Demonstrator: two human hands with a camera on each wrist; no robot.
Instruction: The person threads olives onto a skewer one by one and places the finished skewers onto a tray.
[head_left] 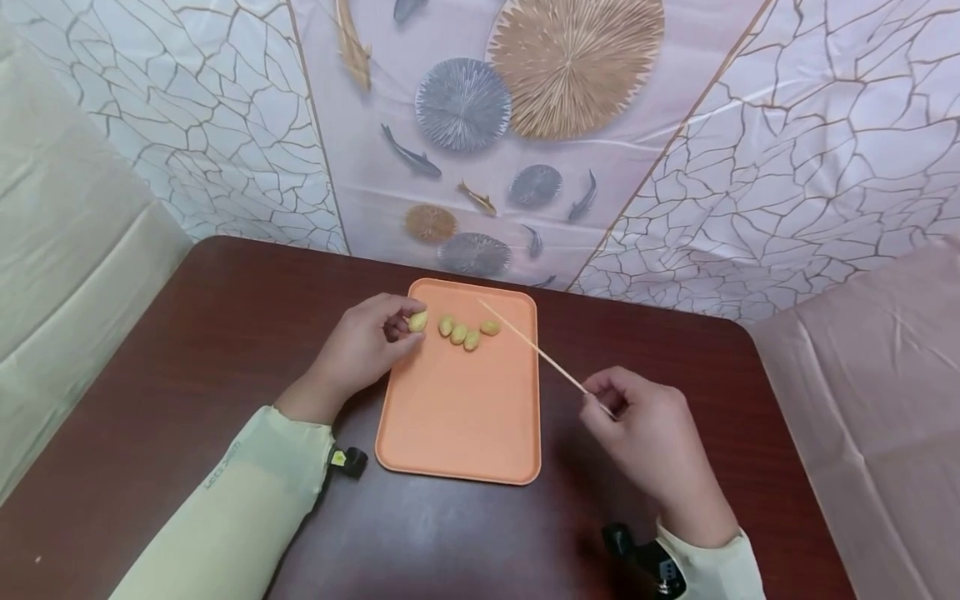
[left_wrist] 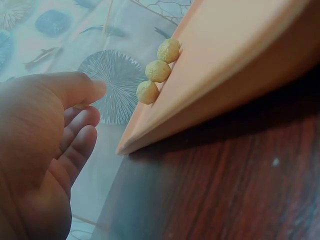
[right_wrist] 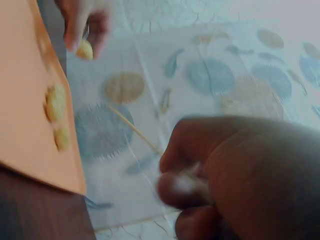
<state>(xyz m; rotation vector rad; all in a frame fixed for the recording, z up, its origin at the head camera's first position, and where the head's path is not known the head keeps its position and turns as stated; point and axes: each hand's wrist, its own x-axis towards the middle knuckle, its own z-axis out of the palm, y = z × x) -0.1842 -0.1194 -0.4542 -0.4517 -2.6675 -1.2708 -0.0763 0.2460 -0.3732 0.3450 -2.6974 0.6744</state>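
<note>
In the head view my left hand [head_left: 367,342] pinches a small yellowish, oval, rough-skinned ball [head_left: 417,321] between thumb and fingertips, at the left edge of an orange tray [head_left: 457,425]. Several more such balls [head_left: 458,334] lie toward the tray's far end, most of them side by side in a short row. My right hand [head_left: 652,429] grips a thin wooden skewer [head_left: 555,364] near one end, to the right of the tray. The skewer's far tip points up and left, over the tray's far part. In the left wrist view the thumb hides most of the pinched ball.
The tray stands on a dark reddish-brown table [head_left: 225,367]. A patterned cloth [head_left: 420,150] with fish and round shapes hangs behind the table's far edge. Pale cloths hang at both sides. Each wrist wears a small black camera.
</note>
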